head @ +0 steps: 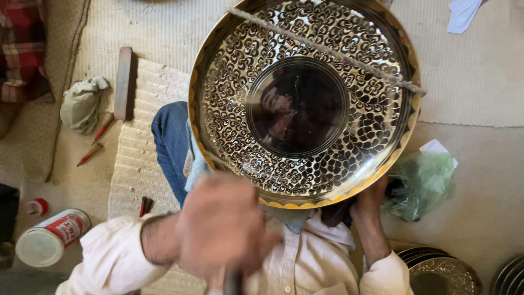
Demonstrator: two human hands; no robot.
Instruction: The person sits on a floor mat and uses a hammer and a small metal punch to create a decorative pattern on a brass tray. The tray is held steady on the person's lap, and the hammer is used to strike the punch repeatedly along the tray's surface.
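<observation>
A large round metal plate [305, 104] with black-and-silver engraved floral work and a gold scalloped rim rests tilted over my lap. A rough cord [327, 49] runs across its upper part. My right hand [371, 199] grips the plate's lower right rim from beneath. My left hand [221, 224] is blurred, just below the plate's lower left edge, its fingers closed around a dark tool handle [232, 281]. The tool's tip is hidden.
A white can with a red label [49, 237] lies at the left. Red-handled tools [95, 142], a wooden block [124, 82] and a crumpled cloth [82, 104] lie on the woven mat [142, 164]. A green plastic bag [423, 183] and stacked engraved plates [439, 270] sit at the right.
</observation>
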